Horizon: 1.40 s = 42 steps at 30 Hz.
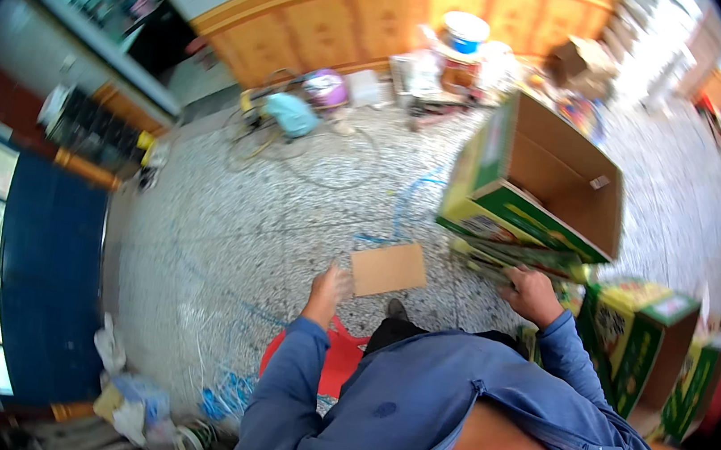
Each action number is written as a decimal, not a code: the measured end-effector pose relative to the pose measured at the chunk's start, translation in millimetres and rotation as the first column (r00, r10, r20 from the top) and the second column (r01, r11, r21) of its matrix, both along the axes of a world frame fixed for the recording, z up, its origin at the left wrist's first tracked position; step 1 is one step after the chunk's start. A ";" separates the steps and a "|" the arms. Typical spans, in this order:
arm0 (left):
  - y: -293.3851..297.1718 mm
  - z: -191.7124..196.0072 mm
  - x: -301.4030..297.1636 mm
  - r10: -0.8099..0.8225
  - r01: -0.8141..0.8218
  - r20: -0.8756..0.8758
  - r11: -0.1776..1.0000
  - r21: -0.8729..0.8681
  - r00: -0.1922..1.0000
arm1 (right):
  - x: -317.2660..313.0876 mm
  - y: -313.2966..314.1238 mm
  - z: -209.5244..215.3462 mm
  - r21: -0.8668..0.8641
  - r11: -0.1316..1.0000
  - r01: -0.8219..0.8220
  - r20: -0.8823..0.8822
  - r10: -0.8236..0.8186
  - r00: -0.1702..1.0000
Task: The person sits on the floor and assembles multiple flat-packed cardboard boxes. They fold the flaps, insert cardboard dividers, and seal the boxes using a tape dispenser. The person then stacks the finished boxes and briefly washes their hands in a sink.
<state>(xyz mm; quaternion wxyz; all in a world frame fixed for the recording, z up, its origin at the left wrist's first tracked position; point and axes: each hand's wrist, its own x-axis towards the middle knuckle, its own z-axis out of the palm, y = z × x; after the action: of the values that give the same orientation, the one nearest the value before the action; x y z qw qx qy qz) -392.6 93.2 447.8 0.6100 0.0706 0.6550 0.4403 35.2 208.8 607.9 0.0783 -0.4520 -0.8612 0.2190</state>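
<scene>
My left hand (332, 288), a little blurred, is closed at the left edge of a plain brown cardboard piece (389, 270), which is held out flat over the floor. To the right, my right hand (533, 297) grips the near edge of a folded green and yellow carton (500, 262). Just beyond it stands a large green and yellow cardboard box (523, 216), its top open and its brown inside showing. The fingertips of my right hand are partly hidden against the carton.
More green cartons (636, 326) stand at my right. A red plastic stool or seat (342, 362) is under my left arm, near blue strapping (227, 396). Across the speckled floor lie a hose (329, 183), a purple round container (327, 88) and a white bucket (465, 33). A blue door (49, 268) is at left.
</scene>
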 end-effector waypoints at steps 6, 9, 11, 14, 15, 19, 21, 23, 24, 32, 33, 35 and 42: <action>-236.4 -24.8 -144.2 0.657 -0.656 -0.041 0.753 0.048 0.752 | -137.0 56.9 -23.9 -0.082 0.967 -0.240 0.198 0.252 0.947; -307.7 -39.7 -162.1 0.863 -0.862 -0.040 0.505 0.040 0.503 | -212.4 81.9 -26.9 -0.067 0.926 -0.371 0.183 0.377 0.908; -288.9 -11.7 -146.8 0.927 -0.928 0.043 0.373 0.008 0.373 | -254.0 99.5 -29.8 -0.042 0.904 -0.426 0.169 0.427 0.888; -319.3 -33.1 -144.2 0.776 -0.776 -0.249 0.619 0.124 0.580 | -331.2 127.8 -58.4 0.003 0.852 -0.523 0.051 0.522 0.851; -294.4 -11.5 -137.0 0.912 -0.914 -0.072 0.405 0.008 0.404 | -348.0 138.8 -65.9 -0.012 0.853 -0.522 0.086 0.521 0.849; -305.5 -9.1 -181.6 0.959 -0.961 -0.067 0.272 -0.050 0.275 | -433.7 168.3 -88.7 -0.099 0.823 -0.560 0.164 0.568 0.806; -326.5 -38.5 -225.6 0.981 -0.979 -0.011 0.194 -0.069 0.195 | -470.0 189.0 -106.0 -0.123 0.803 -0.584 0.189 0.596 0.780; -275.8 -19.8 -278.5 0.977 -0.977 0.017 0.211 0.015 0.211 | -496.9 220.0 -131.8 -0.157 0.810 -0.565 0.225 0.586 0.778; -262.5 -19.2 -308.4 0.963 -0.961 -0.001 0.270 0.062 0.270 | -515.6 233.4 -139.8 -0.168 0.781 -0.601 0.248 0.624 0.741; -50.6 28.7 -485.1 0.609 -0.640 -0.208 0.751 -0.160 0.766 | -682.7 331.6 -166.8 -0.268 0.878 -0.398 0.254 0.463 0.849; -31.2 28.6 -502.6 0.571 -0.597 -0.179 0.781 -0.183 0.801 | -710.1 345.2 -164.2 -0.271 0.870 -0.411 0.250 0.476 0.843; -24.2 28.2 -519.2 0.527 -0.545 -0.139 0.803 -0.241 0.838 | -745.3 360.6 -164.2 -0.305 0.850 -0.430 0.263 0.509 0.820; -40.2 13.0 -595.7 0.544 -0.553 -0.128 0.766 -0.327 0.829 | -850.0 379.7 -158.0 -0.315 0.811 -0.492 0.276 0.575 0.771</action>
<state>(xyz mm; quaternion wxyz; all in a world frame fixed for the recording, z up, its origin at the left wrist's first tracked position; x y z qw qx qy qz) -988.3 53.0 460.8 0.4488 -0.2277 0.7221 0.4746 -814.8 588.6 449.9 -0.1971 -0.2250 -0.9230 0.2419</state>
